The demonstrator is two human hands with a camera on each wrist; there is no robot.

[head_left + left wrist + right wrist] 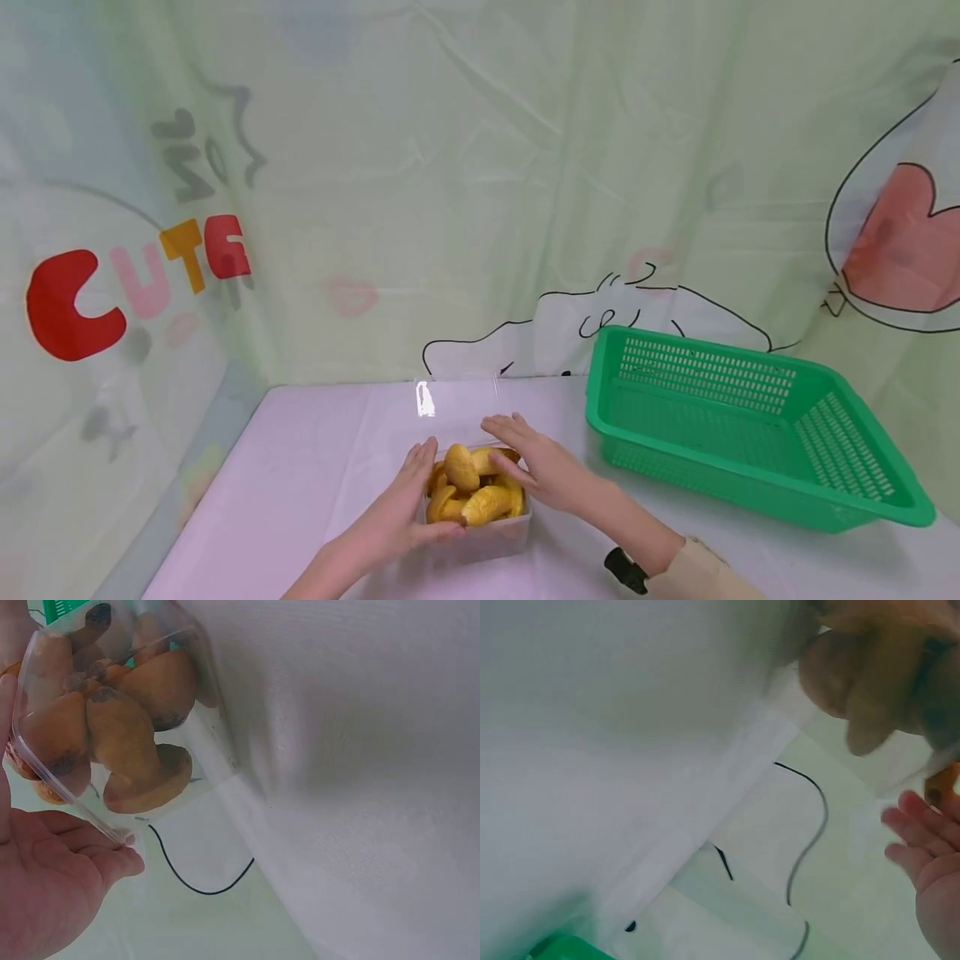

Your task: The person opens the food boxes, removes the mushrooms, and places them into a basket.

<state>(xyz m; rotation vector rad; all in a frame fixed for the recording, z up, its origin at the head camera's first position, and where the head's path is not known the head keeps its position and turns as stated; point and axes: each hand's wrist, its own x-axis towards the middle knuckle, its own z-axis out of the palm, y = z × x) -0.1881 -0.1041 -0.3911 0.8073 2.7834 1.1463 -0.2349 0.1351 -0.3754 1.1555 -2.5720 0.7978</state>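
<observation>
A clear plastic box (480, 546) on the table is heaped with several yellow-brown mushrooms (487, 504), which rise to its rim. My left hand (393, 521) lies along the box's left side with straight fingers, its thumb reaching across the front rim. Over the right rim, my right hand (551, 467) extends its fingers towards the back, and its thumb is close over the mushrooms. Through the box wall in the left wrist view, mushroom caps and stems (124, 742) show, with left fingertips (124, 862) right at a rim corner. The right wrist view catches the mushrooms (877, 682) blurred.
To the right stands a large green plastic basket (697, 412) with perforated walls. Behind the box is a clear, glossy piece of plastic (457, 400) with a bright reflection. A printed curtain (375, 208) hangs along the back and left edges of the pale table (300, 467).
</observation>
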